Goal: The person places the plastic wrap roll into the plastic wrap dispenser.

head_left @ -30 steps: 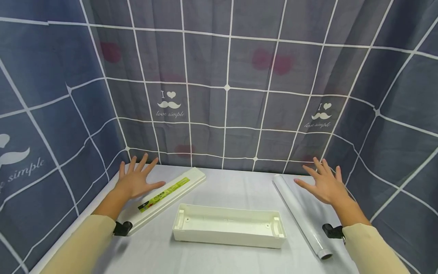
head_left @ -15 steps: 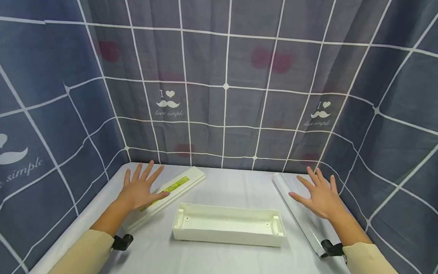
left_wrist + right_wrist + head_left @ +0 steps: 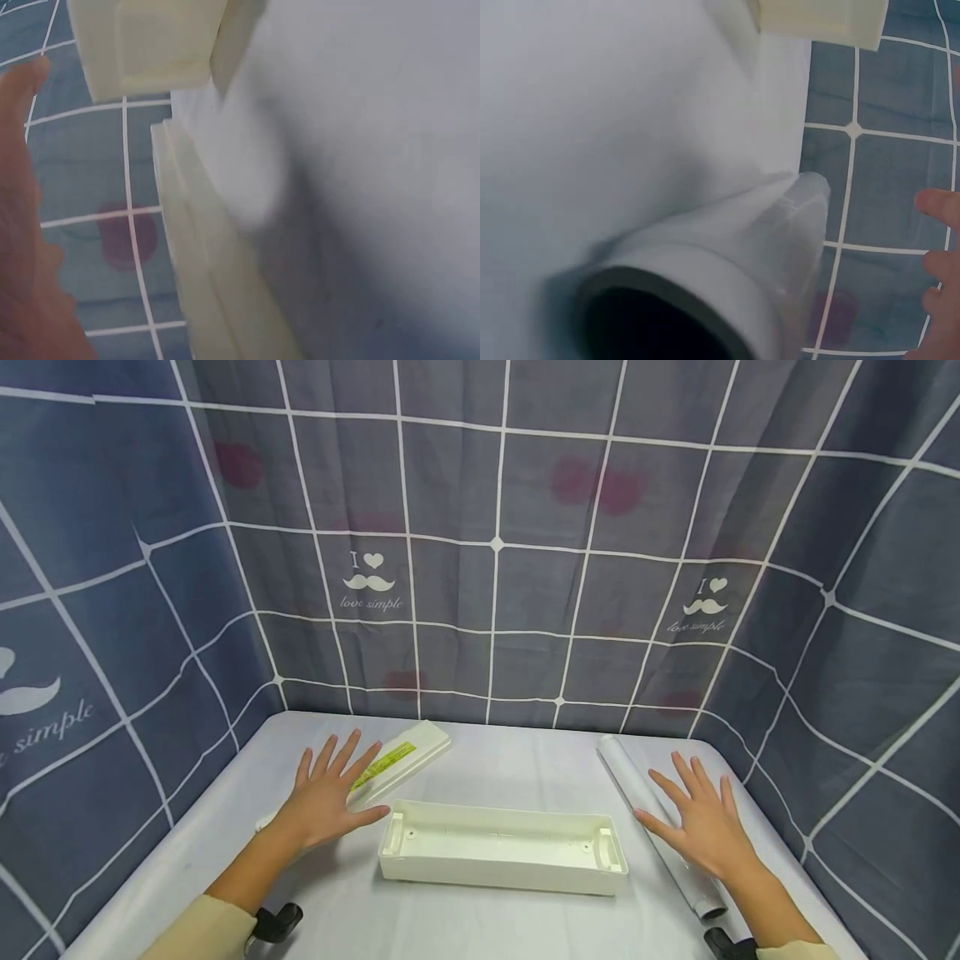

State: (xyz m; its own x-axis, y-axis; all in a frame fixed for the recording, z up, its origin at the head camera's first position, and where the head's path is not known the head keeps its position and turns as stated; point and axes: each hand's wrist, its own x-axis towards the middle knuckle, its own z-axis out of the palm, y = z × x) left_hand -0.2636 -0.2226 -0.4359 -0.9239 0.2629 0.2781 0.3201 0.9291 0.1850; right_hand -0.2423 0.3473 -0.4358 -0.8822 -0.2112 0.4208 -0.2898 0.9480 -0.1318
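Fingers spread, my left hand [image 3: 322, 806] hovers over the near part of a long cream lid [image 3: 420, 745] with a yellow-green label, hiding much of it. My right hand [image 3: 708, 827], also spread, hangs above a roll of clear plastic film [image 3: 626, 764] and covers part of its length. Neither hand holds anything. Between them stands an open cream dispenser box [image 3: 495, 872], its long side facing me. In the left wrist view the lid [image 3: 206, 262] lies below the box [image 3: 150, 45]. The roll's hollow core end [image 3: 675, 281] looms close in the right wrist view.
A white cloth covers the table [image 3: 487, 927]. Dark grid-patterned curtains [image 3: 450, 585] enclose it at the back and on both sides, close to the table's edges.
Both hands have drawn back toward me, still spread. The left has also shifted right, over the lid. Lid, box and roll stay in place.
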